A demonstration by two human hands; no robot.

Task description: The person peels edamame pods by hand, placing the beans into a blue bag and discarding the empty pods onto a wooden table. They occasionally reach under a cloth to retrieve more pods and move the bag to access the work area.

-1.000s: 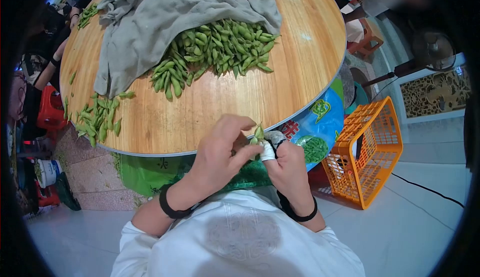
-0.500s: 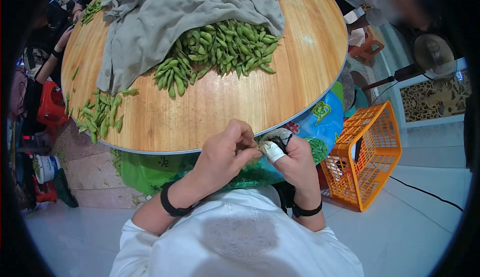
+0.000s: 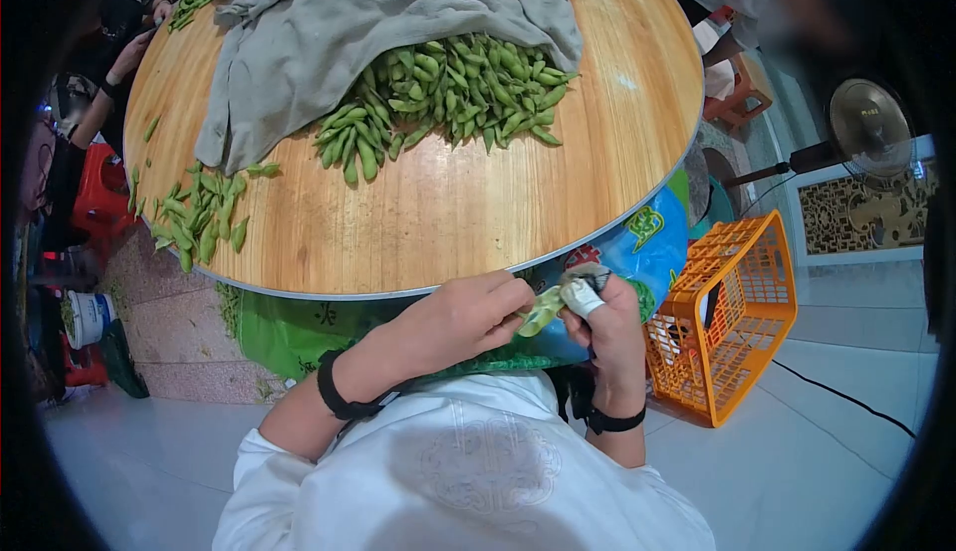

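A split-looking green soybean pod (image 3: 539,314) is held between my two hands, in front of the table's near edge. My left hand (image 3: 463,317) pinches its left end, fingers closed. My right hand (image 3: 612,327) is closed at the pod's other end, its thumb wrapped in white tape and a greyish cover over a finger. Whether the right fingers hold anything else is hidden. Beyond my hands, a large heap of soybean pods (image 3: 458,93) lies on the round wooden table (image 3: 398,222), partly under a grey cloth (image 3: 309,53).
A smaller pile of pods (image 3: 204,215) lies at the table's left edge. Green and blue plastic bags (image 3: 299,332) hang below the near edge. An orange crate (image 3: 717,342) stands at right, near a fan (image 3: 871,128). Other people sit at the far left and upper right.
Both hands have shifted slightly; a pale green pod now shows between them, where before the fingers met close together. The view has tilted a little.
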